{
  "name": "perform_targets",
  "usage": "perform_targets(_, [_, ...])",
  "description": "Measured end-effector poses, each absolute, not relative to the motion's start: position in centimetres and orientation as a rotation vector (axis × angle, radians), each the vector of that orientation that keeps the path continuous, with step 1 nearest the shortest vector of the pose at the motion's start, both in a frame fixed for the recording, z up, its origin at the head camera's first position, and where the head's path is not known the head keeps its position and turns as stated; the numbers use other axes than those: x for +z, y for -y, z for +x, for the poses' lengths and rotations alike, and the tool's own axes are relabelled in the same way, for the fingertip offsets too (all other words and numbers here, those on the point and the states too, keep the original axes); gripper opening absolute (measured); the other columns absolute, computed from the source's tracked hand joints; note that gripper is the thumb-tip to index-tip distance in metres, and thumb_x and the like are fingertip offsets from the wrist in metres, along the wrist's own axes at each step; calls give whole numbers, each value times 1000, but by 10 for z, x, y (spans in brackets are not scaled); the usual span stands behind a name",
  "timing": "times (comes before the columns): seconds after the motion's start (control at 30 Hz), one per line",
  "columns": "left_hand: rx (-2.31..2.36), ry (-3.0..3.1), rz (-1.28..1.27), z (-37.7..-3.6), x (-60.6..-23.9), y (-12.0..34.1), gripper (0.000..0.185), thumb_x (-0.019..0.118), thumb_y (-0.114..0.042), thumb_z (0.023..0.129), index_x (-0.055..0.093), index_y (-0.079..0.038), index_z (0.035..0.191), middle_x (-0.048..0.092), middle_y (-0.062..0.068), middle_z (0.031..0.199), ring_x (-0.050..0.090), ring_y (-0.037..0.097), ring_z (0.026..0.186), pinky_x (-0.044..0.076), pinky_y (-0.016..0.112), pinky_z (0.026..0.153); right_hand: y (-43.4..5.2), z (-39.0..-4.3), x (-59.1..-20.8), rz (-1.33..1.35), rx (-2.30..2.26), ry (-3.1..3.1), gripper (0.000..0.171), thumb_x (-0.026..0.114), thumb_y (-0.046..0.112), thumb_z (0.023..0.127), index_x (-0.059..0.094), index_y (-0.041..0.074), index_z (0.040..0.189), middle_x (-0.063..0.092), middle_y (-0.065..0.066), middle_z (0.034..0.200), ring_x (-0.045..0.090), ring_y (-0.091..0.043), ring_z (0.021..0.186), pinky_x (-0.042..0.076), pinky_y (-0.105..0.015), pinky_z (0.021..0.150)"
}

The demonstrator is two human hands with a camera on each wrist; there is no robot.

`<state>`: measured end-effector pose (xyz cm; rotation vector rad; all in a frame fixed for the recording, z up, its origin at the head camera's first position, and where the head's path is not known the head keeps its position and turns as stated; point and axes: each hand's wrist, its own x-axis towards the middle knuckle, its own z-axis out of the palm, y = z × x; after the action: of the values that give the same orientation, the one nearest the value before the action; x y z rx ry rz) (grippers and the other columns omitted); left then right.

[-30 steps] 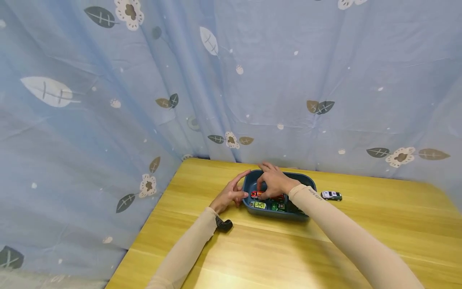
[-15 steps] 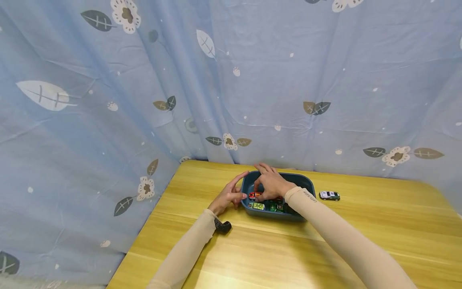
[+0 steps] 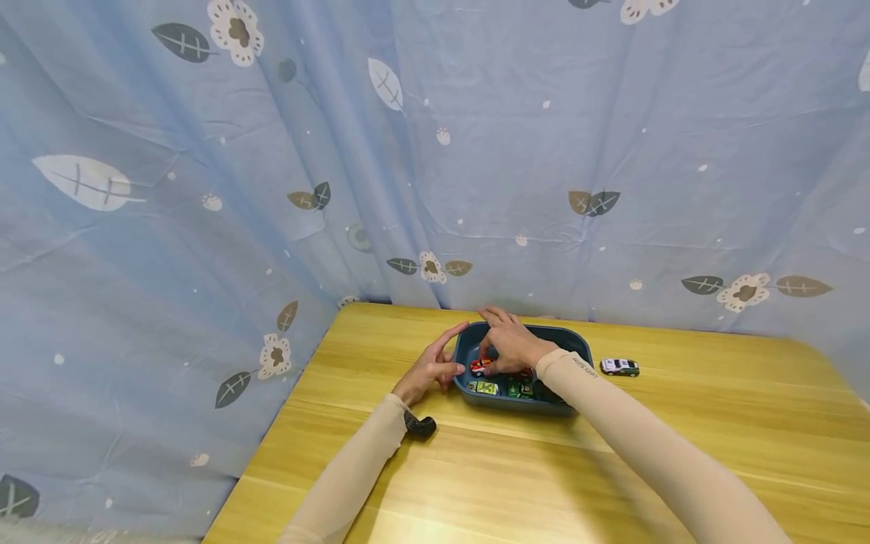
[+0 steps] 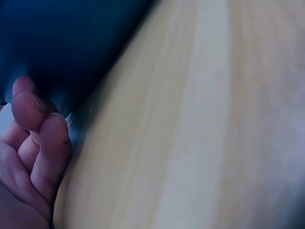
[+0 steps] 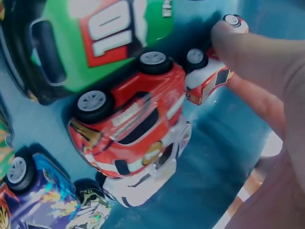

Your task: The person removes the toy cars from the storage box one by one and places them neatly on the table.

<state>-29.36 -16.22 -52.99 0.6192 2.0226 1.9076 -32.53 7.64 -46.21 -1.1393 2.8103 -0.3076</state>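
Grip of the right hand (image 3: 511, 347) is inside the blue tray (image 3: 578, 341), fingertip touching the small red-and-white car (image 5: 209, 76) directly beneath it, nothing visibly clasped; the left hand (image 3: 430, 368), fingers loosely extended, rests against the tray's left wall.

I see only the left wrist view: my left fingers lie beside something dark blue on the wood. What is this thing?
Observer: It is a blue tray that holds several toy cars. The left hand rests against its left end.
Operator: Where is the right hand?
Observer: The right hand is inside the tray. In the right wrist view, one fingertip touches a small red and white car.
Operator: Is any car outside the tray?
Observer: Yes, a white car stands on the table, to the right of the tray and apart from it.
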Motion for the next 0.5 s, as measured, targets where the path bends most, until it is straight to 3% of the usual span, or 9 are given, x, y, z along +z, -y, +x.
perform_targets(0.23, [1919,-2006,622,-294,-530,162,88,67,-5,92,32,-29,169,56,-1,68,47,16,54,48,28,50,-81,-321,-448,-1171,-319,-2790,18,82,35,93,82,20,103,38,-24,166,25,-46,157,31,-68,121])
perform_targets(0.5, [1912,-2035,617,-293,-529,163,87,66,-4,92,32,-27,169,54,-1,69,47,15,53,48,27,50,-90,-309,-415,-1182,-411,-2806,23,75,27,100,79,14,118,59,-16,142,47,-39,131,41,-60,110])
